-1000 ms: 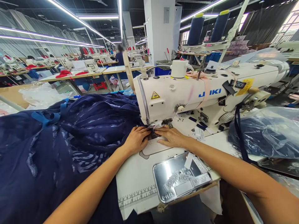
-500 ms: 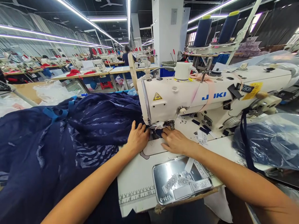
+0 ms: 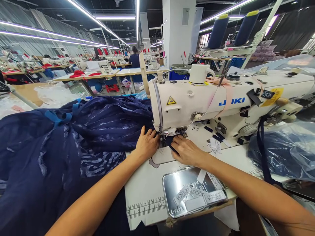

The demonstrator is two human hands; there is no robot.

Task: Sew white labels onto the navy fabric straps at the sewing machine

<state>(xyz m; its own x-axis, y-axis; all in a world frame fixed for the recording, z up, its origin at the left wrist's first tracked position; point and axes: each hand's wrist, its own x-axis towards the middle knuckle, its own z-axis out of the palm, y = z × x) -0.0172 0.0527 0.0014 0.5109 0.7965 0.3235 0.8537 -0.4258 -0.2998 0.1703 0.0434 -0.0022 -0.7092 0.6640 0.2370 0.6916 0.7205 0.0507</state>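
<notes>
At the middle of the white table [image 3: 140,183], just under the head of the sewing machine [image 3: 187,95], here are the 2 hands, 1 on each side of the presser foot [image 3: 163,141]! The left hand [image 3: 147,144] lies palm down, its fingertips right up by the foot at the edge of the navy fabric [image 3: 103,114], 1 finger standing up at its outer side; whether it pinches cloth or only presses, I cannot tell. Across the gap, the right hand [image 3: 186,151] has its fingers curled down on a small navy piece [image 3: 169,141] beside the foot; pinch or press, again I cannot tell, with the fingertips partly covered.

And look at that navy fabric: a great gathered heap over the table's left edge, pale swirls on its folds, a blue strap [image 3: 57,119] on top! At the front edge sits a shiny metal tray [image 3: 173,180] with white labels [image 3: 214,195] scattered in it, and left of it, toward the front left corner, a printed ruler scale [image 3: 146,208]. Behind the right wrist, more labels and dark scraps [image 3: 218,137] lie near the machine's base. Over toward the right edge, a clear plastic bag [image 3: 285,150] bulges with something dark, and high behind the machine stand 2 navy thread cones [image 3: 218,31].
</notes>
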